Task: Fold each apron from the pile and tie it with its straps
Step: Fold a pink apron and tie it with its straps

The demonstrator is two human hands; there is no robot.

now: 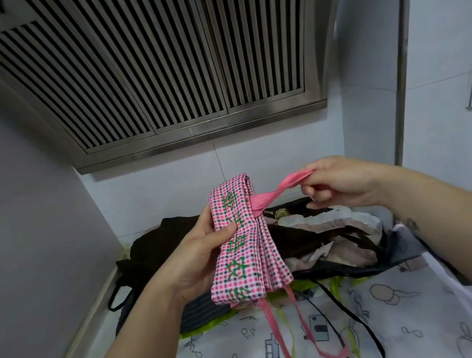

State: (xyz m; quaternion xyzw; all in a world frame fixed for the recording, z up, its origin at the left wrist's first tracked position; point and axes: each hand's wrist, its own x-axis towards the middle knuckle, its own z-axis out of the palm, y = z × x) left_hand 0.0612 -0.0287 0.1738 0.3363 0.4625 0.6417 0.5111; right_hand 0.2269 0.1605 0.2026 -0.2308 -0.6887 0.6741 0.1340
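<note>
A slatted stainless extractor hood [176, 63] is hanging over a tiled kitchen corner, and the worktop below is carrying the pile of aprons [316, 227]: dark ones at the back, a white apron printed with kitchen utensils [319, 337] at the front. The folded pink checked apron [239, 241] is being held upright in the air above the pile. The left hand [191, 256] is gripping this bundle around its middle, thumb pressing across the printed face and fingers curled behind. The right hand [345, 181] is pinching the end of the pink strap [275, 192] between thumb and forefinger, its other fingers loosely curled, and is drawing the strap out to the right from the bundle's upper part, where a band of it is lying across the bundle's edge. The step in hand appears to be wrapping the strap around the bundle. To do it well, even tension should be running along the strap as it is being passed behind, with the webbing lying flat; a twist is showing midway. The left thumb should be pinning the folds against sliding. Two loose straps [275, 329] are dangling from the lower end over the white apron and are probably needing gathering before knotting.
</note>
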